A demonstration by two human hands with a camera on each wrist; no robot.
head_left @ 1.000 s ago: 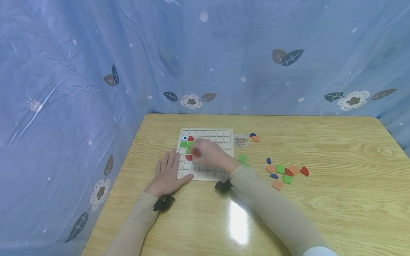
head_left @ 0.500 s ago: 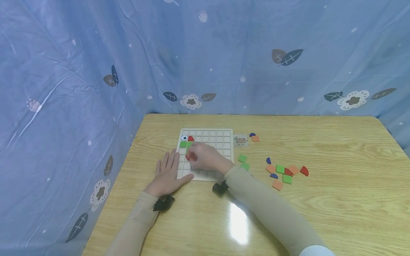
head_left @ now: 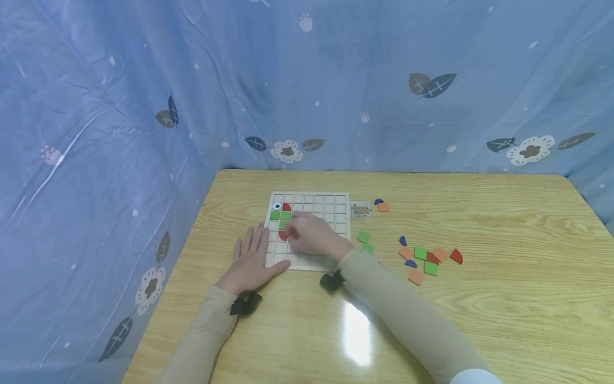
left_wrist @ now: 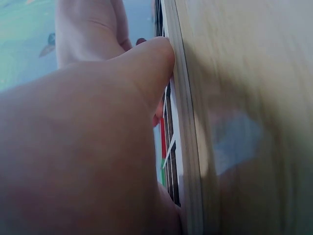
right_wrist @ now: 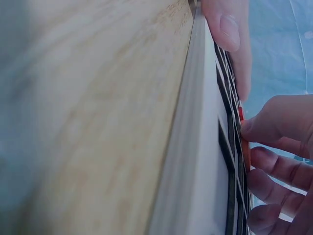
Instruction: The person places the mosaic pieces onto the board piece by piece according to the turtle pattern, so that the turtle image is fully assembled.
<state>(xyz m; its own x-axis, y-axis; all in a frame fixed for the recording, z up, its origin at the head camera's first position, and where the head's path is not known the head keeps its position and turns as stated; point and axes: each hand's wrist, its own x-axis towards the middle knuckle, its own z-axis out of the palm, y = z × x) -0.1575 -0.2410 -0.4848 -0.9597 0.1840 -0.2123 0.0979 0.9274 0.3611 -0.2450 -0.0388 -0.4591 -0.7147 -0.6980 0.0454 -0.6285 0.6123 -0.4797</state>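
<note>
A white gridded board (head_left: 307, 261) lies on the table. On its left columns are an eye tile (head_left: 276, 206), a red quarter-round tile (head_left: 287, 207), several green tiles (head_left: 275, 215) and another red rounded tile (head_left: 283, 235). My right hand (head_left: 314, 234) is over the board just right of these, its thumb and fingertips gripping an orange-red tile (right_wrist: 246, 152) down at the grid in the right wrist view. In the head view the fingers hide that tile. My left hand (head_left: 249, 264) lies flat with fingers spread at the board's left edge, its thumb along the lower left corner.
A small pattern card (head_left: 361, 210) sits against the board's right side. Beyond it are an orange tile (head_left: 384, 207) and a blue half-round tile (head_left: 379, 202). Loose green, orange, red and blue tiles (head_left: 420, 253) are scattered to the right. A blue curtain (head_left: 364, 96) borders the table.
My right hand has come slightly down and left, then shifted a little right, staying near the red rounded tile with its piece lowered to the grid. The left hand keeps its place.
</note>
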